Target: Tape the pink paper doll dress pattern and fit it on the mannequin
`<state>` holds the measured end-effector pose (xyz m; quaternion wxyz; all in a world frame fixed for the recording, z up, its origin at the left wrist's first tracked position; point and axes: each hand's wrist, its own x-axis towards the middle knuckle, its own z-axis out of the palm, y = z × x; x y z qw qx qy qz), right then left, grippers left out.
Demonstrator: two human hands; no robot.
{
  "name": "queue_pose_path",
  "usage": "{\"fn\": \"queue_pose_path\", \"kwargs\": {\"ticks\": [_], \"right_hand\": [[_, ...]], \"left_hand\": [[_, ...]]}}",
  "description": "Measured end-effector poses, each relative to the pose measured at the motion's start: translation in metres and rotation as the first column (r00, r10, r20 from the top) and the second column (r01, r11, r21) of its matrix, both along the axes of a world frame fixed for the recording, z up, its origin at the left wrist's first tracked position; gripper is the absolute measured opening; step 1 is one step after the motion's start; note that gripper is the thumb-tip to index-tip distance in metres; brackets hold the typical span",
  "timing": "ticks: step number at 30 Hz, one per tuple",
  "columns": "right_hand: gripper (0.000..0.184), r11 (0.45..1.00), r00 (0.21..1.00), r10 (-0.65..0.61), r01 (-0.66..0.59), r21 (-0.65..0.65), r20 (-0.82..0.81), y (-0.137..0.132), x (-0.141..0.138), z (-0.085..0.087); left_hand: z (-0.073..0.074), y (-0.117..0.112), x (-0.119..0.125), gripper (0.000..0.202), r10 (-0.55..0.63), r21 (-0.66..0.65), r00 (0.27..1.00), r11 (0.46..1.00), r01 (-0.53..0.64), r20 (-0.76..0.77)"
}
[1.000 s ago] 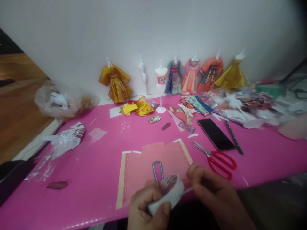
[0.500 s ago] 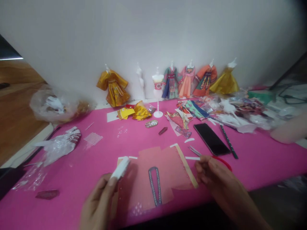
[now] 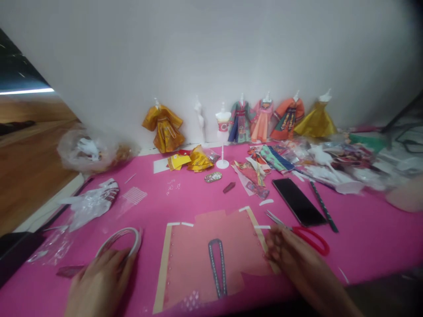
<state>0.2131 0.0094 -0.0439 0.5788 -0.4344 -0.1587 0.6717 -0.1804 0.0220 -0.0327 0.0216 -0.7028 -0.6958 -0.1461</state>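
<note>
A salmon-pink paper garment cutout [image 3: 211, 246] with tan strips along its edges lies flat on the pink table cover [image 3: 158, 198]. A grey beaded loop [image 3: 217, 266] rests on it. My left hand [image 3: 97, 284] lies over the near side of a white tape roll [image 3: 120, 240] that rests on the cover left of the cutout; the hand is blurred. My right hand [image 3: 291, 259] is at the cutout's right edge with its fingers bent and pressed together at a short white tape strip [image 3: 262, 227].
Red-handled scissors [image 3: 310, 240], a black phone [image 3: 299, 201] and a dark pencil [image 3: 324, 207] lie right of the cutout. Small mannequins in paper dresses [image 3: 261, 116] line the wall. Fabric scraps, plastic bags [image 3: 89, 152] and packets are scattered about. Another person's hand [image 3: 406, 198] shows at far right.
My hands parted: the left carried the tape roll from in front of me out to the left and down onto the cover. The right went with a strip to the cutout's right edge.
</note>
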Motion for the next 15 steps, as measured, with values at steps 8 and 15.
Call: {"fn": "queue_pose_path", "kwargs": {"ticks": [8,15], "right_hand": [[0.034,1.0,1.0,-0.016,0.017,-0.024,0.022,0.004,0.004,-0.001],[0.026,0.987,0.984,0.119,-0.132,0.095,0.135,0.027,0.0,0.013]], "left_hand": [[0.005,0.001,-0.015,0.033,0.031,-0.019,0.988,0.999,-0.034,-0.152],[0.021,0.01,0.092,0.009,-0.552,-0.002,0.833,0.834,0.552,0.039]]}}
